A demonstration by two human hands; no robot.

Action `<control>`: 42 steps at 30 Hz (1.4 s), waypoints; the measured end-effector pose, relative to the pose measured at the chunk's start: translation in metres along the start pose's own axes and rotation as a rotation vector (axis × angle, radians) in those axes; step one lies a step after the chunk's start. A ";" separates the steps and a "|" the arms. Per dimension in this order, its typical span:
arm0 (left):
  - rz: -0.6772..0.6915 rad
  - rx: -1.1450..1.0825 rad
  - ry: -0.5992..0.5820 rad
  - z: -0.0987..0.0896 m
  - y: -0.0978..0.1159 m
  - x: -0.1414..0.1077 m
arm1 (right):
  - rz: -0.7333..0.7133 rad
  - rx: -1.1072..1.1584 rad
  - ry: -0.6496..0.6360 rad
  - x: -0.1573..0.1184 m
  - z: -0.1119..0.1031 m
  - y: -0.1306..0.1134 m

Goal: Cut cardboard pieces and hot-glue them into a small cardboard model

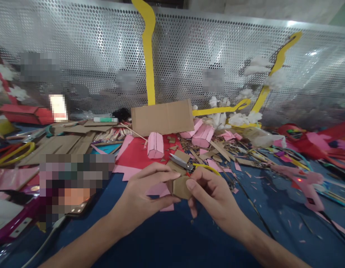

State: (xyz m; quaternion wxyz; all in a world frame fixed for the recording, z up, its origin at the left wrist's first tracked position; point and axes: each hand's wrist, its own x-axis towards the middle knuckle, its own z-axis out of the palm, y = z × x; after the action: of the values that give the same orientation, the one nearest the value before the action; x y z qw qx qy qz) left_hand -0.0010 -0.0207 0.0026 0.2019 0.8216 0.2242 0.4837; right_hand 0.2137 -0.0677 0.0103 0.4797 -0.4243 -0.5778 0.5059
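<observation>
The left hand (148, 190) and the right hand (213, 190) meet over the near part of the blue worktop (172, 242), both clamped on a small brown cardboard piece (181, 187). The left thumb and fingers grip its left side; the right thumb presses on its right side, and some of the right fingers are hidden behind it. The cardboard piece looks folded into a many-sided shape and is held up in front of the wearer. Just beyond the hands lie scissors (180, 162), blades pointing left, with a yellow handle showing behind the right hand. Farther back, a pink box (155, 146) rests by a red sheet (136, 154), and a larger cardboard panel (162, 117) leans upright behind it. A pink glue gun (309, 181) with a small orange light lies well off to the right, near scattered paper scraps
</observation>
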 end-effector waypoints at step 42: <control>-0.592 -0.600 0.132 -0.006 -0.001 0.012 | -0.016 -1.213 0.013 0.022 -0.063 0.008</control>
State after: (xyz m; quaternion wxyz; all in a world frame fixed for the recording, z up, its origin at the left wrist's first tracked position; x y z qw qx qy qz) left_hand -0.0007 -0.0125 0.0135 0.5476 0.5938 0.3123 0.5000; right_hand 0.2719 -0.0338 0.0068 0.1598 -0.6206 -0.7634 0.0803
